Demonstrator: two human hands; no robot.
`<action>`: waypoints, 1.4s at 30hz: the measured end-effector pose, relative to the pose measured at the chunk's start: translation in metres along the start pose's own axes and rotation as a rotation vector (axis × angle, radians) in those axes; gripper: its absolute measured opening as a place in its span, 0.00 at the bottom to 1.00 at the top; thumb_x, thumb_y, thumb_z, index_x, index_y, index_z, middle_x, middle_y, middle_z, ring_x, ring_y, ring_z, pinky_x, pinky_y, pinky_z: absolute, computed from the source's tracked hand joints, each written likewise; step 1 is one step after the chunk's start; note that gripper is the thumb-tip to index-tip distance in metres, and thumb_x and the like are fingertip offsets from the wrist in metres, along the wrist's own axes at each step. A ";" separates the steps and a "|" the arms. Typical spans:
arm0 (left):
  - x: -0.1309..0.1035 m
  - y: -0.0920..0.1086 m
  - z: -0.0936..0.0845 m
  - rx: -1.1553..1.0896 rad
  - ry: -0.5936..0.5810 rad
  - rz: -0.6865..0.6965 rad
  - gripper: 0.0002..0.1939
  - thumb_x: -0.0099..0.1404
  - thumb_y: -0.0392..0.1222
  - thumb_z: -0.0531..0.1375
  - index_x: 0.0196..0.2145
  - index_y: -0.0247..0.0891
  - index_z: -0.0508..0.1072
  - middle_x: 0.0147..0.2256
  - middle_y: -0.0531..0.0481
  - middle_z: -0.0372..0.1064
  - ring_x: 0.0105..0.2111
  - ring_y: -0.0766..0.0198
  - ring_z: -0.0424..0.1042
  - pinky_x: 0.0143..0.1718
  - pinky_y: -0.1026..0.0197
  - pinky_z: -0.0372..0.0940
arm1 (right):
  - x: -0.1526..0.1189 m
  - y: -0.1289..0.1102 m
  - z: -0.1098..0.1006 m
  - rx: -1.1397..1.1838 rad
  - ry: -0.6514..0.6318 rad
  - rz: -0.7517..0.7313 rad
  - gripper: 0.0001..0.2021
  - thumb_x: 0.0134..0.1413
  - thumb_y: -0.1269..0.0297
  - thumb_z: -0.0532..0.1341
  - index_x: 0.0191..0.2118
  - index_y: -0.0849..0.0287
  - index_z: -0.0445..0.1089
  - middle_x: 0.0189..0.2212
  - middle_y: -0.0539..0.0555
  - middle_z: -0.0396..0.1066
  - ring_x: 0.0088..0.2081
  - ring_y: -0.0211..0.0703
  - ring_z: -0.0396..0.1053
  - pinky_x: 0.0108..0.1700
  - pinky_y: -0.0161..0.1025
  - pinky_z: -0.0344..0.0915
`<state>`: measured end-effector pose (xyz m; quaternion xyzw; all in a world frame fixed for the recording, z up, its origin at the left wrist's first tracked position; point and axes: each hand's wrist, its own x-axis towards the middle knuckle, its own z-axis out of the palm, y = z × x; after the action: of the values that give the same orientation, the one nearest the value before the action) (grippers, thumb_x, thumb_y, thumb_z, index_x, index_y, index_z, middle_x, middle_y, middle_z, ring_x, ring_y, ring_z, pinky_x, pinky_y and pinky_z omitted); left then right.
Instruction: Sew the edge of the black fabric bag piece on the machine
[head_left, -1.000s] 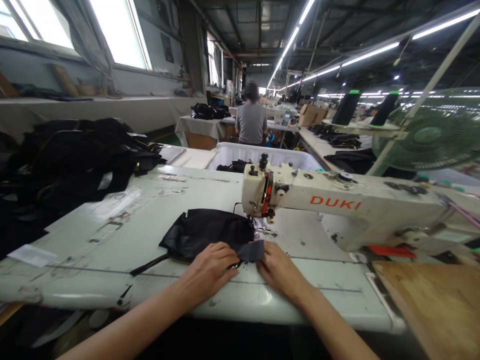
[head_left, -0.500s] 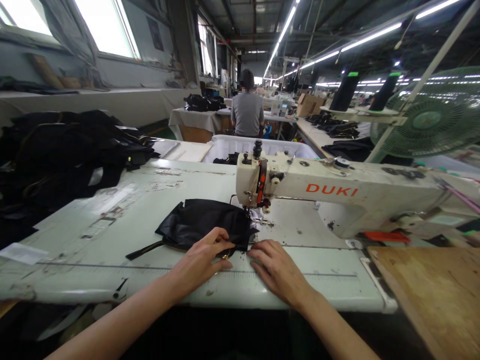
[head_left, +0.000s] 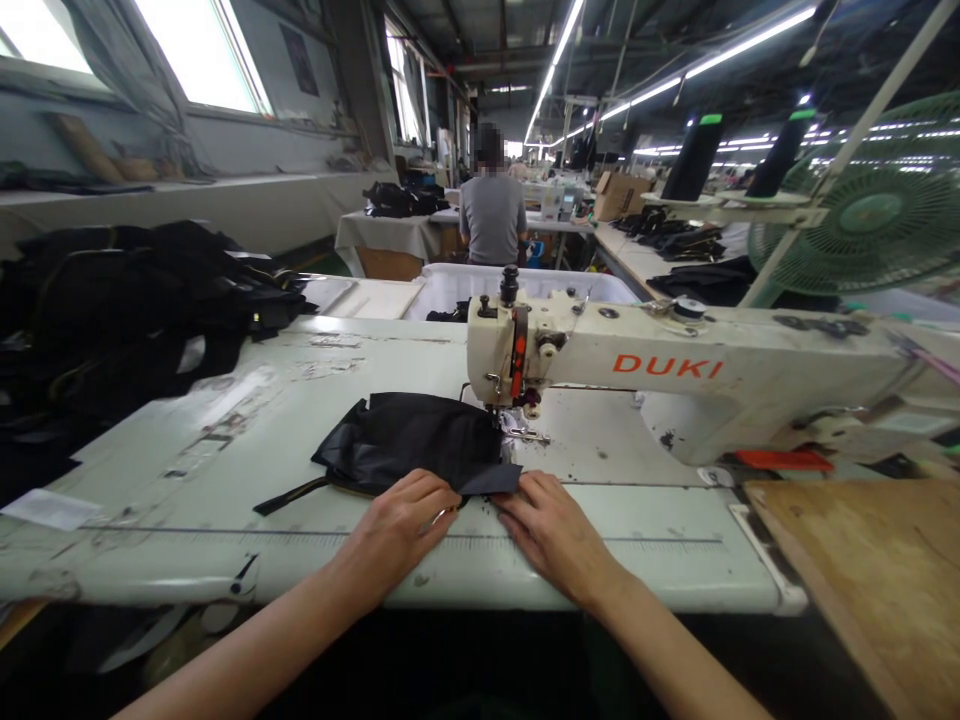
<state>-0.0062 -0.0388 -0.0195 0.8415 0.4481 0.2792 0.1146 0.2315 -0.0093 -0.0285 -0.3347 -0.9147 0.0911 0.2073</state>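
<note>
A black fabric piece (head_left: 412, 440) lies flat under the needle area of a white sewing machine (head_left: 592, 345), with a narrow zipper tail (head_left: 291, 495) sticking out at its left. My left hand (head_left: 409, 525) is closed on the fabric's near edge, its fingers curled; a small gold-coloured glint shows by the fingers. My right hand (head_left: 555, 530) pinches the near right corner of the fabric, where a flap reaches out to the right. The fingertips of both hands are partly hidden by the cloth and the fingers themselves.
Dark fabric pieces (head_left: 135, 310) are heaped on the left. A white bin (head_left: 442, 290) stands behind the machine, and a person (head_left: 493, 215) sits farther back. To the right are a wooden board (head_left: 862, 560), thread cones (head_left: 694, 160) and a green fan (head_left: 870, 210). A ruler strip (head_left: 300, 540) runs along the table front.
The fabric's near right corner now reaches farther right as a flap, and my right hand has gone from resting beside it to pinching it. My left fingers have curled in at the near edge.
</note>
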 end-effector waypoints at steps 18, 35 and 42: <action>0.017 0.007 0.008 0.163 -0.031 -0.122 0.08 0.68 0.38 0.59 0.41 0.43 0.78 0.35 0.52 0.75 0.39 0.61 0.71 0.41 0.61 0.63 | -0.003 0.000 -0.003 -0.003 0.069 0.092 0.07 0.63 0.72 0.57 0.42 0.57 0.71 0.41 0.57 0.70 0.45 0.51 0.64 0.48 0.48 0.63; 0.029 0.011 0.013 0.191 0.038 -0.280 0.04 0.63 0.43 0.62 0.33 0.46 0.78 0.30 0.57 0.74 0.32 0.64 0.72 0.32 0.63 0.59 | 0.014 0.009 0.002 0.141 0.133 0.230 0.07 0.57 0.78 0.62 0.35 0.57 0.70 0.40 0.53 0.68 0.44 0.45 0.66 0.47 0.42 0.66; 0.028 0.010 0.015 0.133 0.071 -0.304 0.03 0.62 0.43 0.63 0.30 0.47 0.77 0.29 0.58 0.73 0.31 0.64 0.71 0.30 0.64 0.58 | 0.005 0.002 0.000 0.003 0.063 0.111 0.13 0.59 0.77 0.60 0.47 0.54 0.71 0.44 0.55 0.68 0.47 0.50 0.62 0.48 0.46 0.64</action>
<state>0.0216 -0.0207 -0.0168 0.7592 0.5916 0.2581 0.0838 0.2288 -0.0041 -0.0277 -0.3874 -0.8876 0.0932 0.2312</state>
